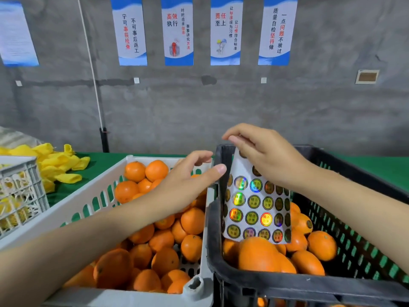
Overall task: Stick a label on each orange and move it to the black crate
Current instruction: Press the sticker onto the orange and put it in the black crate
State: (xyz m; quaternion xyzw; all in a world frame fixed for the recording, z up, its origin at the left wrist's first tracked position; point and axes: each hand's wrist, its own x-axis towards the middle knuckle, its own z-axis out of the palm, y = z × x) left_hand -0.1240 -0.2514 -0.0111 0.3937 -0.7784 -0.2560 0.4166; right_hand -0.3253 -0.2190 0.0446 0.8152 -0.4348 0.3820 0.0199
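1. Oranges (192, 220) are heaped in the white crate (73, 204) nearest the head camera. More are seen in the black crate (309, 284) just beside it.
2. A label sheet (254, 207) is pinched at its top edge by the right hand (261, 156) and hung over the black crate.
3. The left hand (188, 180) is held loosely open with nothing gripped. Its thumb lies at the sheet's edge, possibly touching.
4. Label-peeling is judged to be in hand. Next, one sticker must be lifted cleanly and pressed onto an orange.
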